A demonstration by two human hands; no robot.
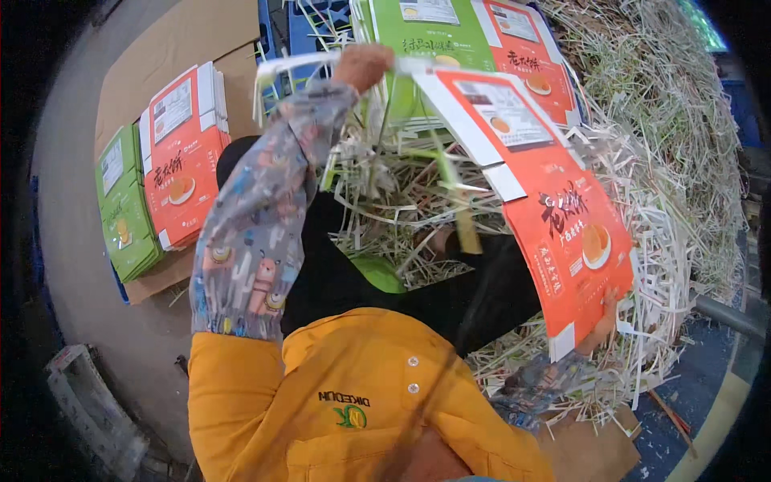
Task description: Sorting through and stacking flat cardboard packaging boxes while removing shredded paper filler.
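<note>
My left hand [365, 67] is raised at the top middle, its fingers closed round a white paper strip [301, 63] that sticks out on both sides and is blurred by motion. With my right hand [598, 325] I grip the lower right edge of a flat orange-red printed carton blank [574, 221] with white flaps. The blank is held tilted over the shredded strips, its top end close to my left hand; my right fingers are partly hidden by it. A yellowish-green strip [459, 205], smeared by motion, hangs between my hands.
Stacks of green carton blanks [127, 210] and orange-red carton blanks [186, 161] lie on cardboard at the left. More green blanks [438, 36] and orange-red blanks [526, 56] are at the far side. Heaped paper strips [642, 88] cover the right. A metal bar [727, 313] stands at the right edge.
</note>
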